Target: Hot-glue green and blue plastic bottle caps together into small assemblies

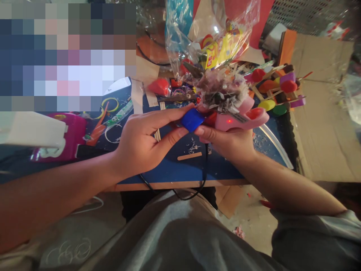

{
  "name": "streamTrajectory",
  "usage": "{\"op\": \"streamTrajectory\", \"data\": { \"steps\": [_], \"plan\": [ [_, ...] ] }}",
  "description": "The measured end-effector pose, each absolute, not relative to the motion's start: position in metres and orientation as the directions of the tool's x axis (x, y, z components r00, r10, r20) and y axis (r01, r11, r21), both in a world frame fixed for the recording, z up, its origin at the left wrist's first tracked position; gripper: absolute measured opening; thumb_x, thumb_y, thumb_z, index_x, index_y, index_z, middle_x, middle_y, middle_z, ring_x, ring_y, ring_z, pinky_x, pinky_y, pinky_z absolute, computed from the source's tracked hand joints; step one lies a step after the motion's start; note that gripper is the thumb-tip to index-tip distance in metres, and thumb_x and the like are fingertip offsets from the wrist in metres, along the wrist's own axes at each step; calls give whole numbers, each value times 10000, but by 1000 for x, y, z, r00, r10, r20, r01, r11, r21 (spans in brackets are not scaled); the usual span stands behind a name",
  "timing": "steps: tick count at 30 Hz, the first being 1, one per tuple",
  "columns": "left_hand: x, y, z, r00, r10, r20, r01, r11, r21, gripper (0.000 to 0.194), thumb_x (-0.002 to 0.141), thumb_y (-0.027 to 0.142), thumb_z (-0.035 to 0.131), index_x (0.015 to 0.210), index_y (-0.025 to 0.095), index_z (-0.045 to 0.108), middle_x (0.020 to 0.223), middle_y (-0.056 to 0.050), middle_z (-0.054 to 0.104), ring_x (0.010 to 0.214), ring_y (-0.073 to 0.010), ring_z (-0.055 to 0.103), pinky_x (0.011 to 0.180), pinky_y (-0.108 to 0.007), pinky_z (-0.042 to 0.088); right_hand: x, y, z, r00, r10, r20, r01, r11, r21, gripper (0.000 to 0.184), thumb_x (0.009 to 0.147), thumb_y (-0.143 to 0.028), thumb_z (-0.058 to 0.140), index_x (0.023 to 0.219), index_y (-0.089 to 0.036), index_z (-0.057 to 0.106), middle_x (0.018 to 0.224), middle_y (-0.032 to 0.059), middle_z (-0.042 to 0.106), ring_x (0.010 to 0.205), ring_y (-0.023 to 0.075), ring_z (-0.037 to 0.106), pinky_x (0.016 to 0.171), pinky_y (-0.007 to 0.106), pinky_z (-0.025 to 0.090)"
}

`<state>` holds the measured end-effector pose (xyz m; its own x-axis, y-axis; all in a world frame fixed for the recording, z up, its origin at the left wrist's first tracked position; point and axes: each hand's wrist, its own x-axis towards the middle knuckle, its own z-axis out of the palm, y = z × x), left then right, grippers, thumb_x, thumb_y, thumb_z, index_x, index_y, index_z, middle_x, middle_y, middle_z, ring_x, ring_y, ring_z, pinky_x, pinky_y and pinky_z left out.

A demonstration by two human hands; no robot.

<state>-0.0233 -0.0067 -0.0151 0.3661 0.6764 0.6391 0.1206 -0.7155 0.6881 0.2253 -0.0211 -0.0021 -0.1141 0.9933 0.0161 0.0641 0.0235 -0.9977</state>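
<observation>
My left hand (143,137) pinches a small blue cap (193,119) between thumb and fingertips, in front of my body. My right hand (229,143) is wrapped round a pink glue gun (242,117) with a lit red light and a black cord (207,162) hanging down. Its reddish front end points left, close to the blue cap. The tip of my right thumb lies near the cap's edge. Just behind the glue gun is a fluffy grey and pinkish clump of shreds (221,90), which hides part of the table.
On the blue table (169,169) lie a craft stick (189,156), scissors (180,98) and scraps. Stick models with coloured caps (282,88) stand right, beside cardboard (324,113). A clear plastic bag (217,41) is behind. A magenta and white device (76,131) stands left.
</observation>
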Motion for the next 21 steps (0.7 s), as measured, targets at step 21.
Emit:
{"op": "streamTrajectory", "data": {
  "steps": [21],
  "plan": [
    [-23,0,-24,352,718,600,71,-660,748,380,1014,488,1002,1347,354,876,1274,-52,914,1115,-280,884,946,-490,743,218,-18,8,-150,985,81,39,88,-995,611,568,-662,1197,960,-303,894,941,-12,882,943,264,858,974,467,786]
  ]
}}
